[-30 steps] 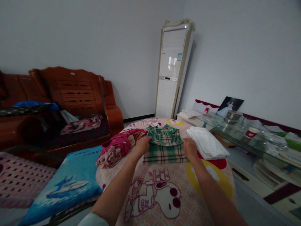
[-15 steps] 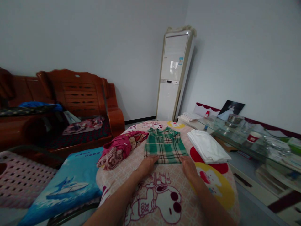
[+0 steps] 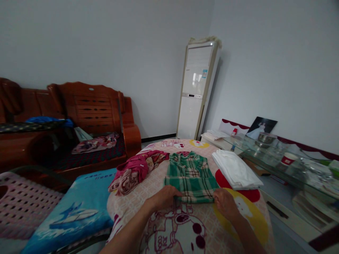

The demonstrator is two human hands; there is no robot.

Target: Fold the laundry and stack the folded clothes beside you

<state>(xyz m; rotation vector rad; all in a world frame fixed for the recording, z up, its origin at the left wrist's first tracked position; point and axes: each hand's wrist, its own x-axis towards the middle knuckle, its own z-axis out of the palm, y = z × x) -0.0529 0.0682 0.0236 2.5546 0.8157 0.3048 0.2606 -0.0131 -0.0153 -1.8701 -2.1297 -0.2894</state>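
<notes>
A green plaid shirt (image 3: 193, 178), folded across its lower part, lies on the round table covered by a pink patterned cloth (image 3: 127, 211). Its collar end points away from me. My left hand (image 3: 165, 197) pinches the near left corner of the fabric. At the near right corner, my right hand (image 3: 225, 201) has its fingers closed on the same shirt. Left of it is a heap of crumpled pink clothes (image 3: 137, 169). A folded white cloth (image 3: 237, 169) lies to the right.
A blue cushion (image 3: 79, 208) and a pink woven basket (image 3: 23, 204) stand at the left, with a wooden sofa (image 3: 92, 102) behind. On the right is a glass-topped cabinet (image 3: 267, 157) bearing a paper cup (image 3: 288, 159) and a photo. A tall air conditioner (image 3: 194, 91) fills the corner.
The plaid shirt has slid toward me, its near edge now over the cartoon print. Both hands moved nearer with it, and my right hand's fingers have curled in. The view tilted slightly up.
</notes>
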